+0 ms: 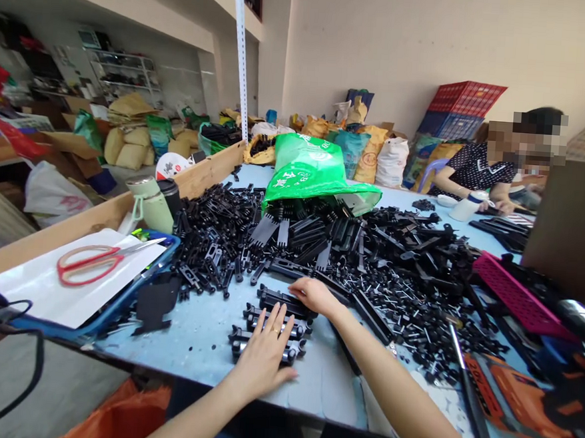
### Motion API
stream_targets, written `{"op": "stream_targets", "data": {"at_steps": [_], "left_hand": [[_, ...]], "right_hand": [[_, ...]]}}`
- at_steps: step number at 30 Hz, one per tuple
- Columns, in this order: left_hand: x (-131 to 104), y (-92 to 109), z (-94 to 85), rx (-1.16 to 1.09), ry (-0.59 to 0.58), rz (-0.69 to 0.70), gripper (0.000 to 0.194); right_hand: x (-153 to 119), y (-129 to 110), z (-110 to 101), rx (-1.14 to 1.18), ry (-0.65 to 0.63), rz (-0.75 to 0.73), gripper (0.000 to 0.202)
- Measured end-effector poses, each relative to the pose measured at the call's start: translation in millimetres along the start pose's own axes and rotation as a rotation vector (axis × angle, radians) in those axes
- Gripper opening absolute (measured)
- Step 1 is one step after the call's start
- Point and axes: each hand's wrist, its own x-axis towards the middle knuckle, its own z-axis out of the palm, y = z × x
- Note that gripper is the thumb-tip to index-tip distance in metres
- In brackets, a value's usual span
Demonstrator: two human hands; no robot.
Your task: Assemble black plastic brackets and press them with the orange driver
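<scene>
Several long black plastic parts with clip-like ends lie side by side in front of me; the nearest black part (238, 343) is partly under my left hand (266, 350). That hand lies flat across the nearer parts, its fingers stretched out and a ring on one. My right hand (314, 295) is at the right end of the farthest black part (271, 299) in the row, fingers bent and closed on it; its fingertips are partly hidden. Beyond the hands lie heaps of small black plastic pieces (216, 227) and a pile of screws (381, 312).
A green bag (306, 170) spills black parts at the back. Left are scissors (91, 265) on a white sheet, in a blue tray (81, 331), and a pale green bottle (153, 202). Right are an orange power tool (510, 401), a magenta basket (520, 295) and another person (476, 168).
</scene>
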Motion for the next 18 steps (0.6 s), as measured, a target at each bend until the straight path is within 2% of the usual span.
{"op": "stream_targets", "data": {"at_steps": [3,5,10,13,18], "left_hand": [[12,-2,-1.7,-0.036,-0.037,-0.005,0.104],[17,-3,-2.2,-0.054,-0.072,-0.018,0.11],[18,-4,-2.1,-0.051,-0.099,-0.031,0.11],[17,-4,-1.3,-0.032,-0.107,-0.032,0.11],[19,-3,4.9,-0.023,-0.07,-0.027,0.11]], "right_hand": [[12,-2,-3,-0.089,0.13,0.117,0.034],[19,-3,-3,-0.133,0.162,0.148,0.031],[12,-14,5,-0.163,0.134,0.072,0.021],[-1,-21,7,-0.15,0.123,0.056,0.026],[-8,-30,10,-0.04,0.14,0.144,0.04]]}}
